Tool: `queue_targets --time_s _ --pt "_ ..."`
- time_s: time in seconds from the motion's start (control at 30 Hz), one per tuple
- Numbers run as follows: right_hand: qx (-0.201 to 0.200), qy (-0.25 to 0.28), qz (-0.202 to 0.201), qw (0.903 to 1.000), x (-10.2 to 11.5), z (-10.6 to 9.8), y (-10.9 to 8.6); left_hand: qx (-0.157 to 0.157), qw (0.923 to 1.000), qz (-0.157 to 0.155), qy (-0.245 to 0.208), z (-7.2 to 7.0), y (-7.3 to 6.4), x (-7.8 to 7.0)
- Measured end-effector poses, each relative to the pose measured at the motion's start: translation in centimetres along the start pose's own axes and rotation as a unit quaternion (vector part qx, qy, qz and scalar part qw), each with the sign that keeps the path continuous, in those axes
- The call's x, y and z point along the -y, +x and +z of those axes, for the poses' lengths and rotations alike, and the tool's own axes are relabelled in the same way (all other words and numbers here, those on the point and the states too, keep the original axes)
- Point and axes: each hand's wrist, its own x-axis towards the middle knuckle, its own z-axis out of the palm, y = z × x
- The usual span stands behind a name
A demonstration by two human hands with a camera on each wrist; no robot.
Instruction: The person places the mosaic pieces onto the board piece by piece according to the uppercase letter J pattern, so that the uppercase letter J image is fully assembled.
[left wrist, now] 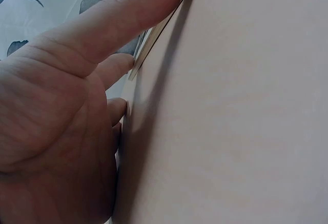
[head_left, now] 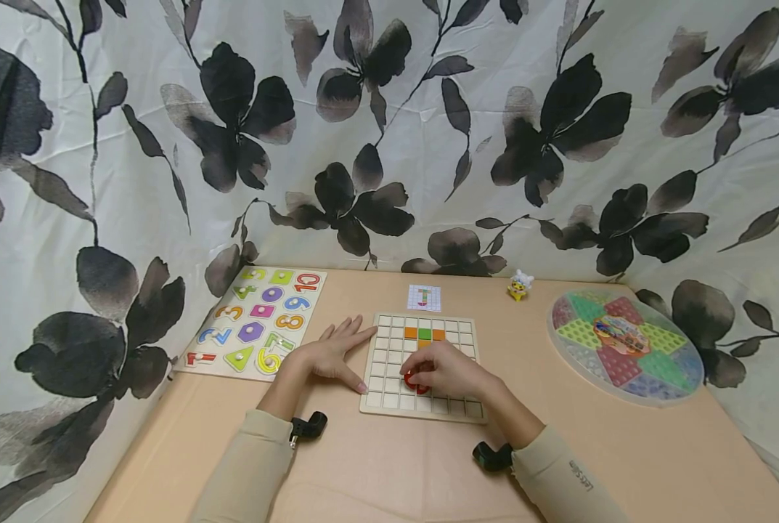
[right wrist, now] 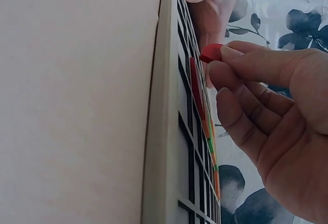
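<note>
A white grid board (head_left: 422,416) with square cells lies on the table. Near its top is a row of orange and green tiles (head_left: 425,334), with more orange below, partly covered by my right hand (head_left: 451,369). Between thumb and index finger that hand pinches a small red piece (right wrist: 211,53), held just above the grid. Another red piece (right wrist: 196,86) sits in the board under it. My left hand (head_left: 327,356) has its fingers spread, thumb and index tip touching the board's left edge; its palm (left wrist: 46,131) faces the table in the left wrist view.
A number-and-shape puzzle board (head_left: 235,338) lies left, close to my left hand. Behind the grid is a small pattern card (head_left: 435,298). A small yellow-and-white figurine (head_left: 519,285) stands at the back; a round, colourful board (head_left: 683,363) lies right. A floral curtain (head_left: 428,167) hangs behind.
</note>
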Motion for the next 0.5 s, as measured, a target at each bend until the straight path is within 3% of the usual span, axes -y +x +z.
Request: queue_targets --time_s 0.17,0.5 --pt "0.002 -0.035 -0.002 0.9994 0.21 0.12 0.04 -0.002 1.0 0.0 -0.001 -0.14 -0.13 -0.17" --pt "0.009 -0.042 0.008 0.999 0.03 0.43 0.11 -0.002 1.0 0.0 0.003 -0.14 -0.21 -0.14"
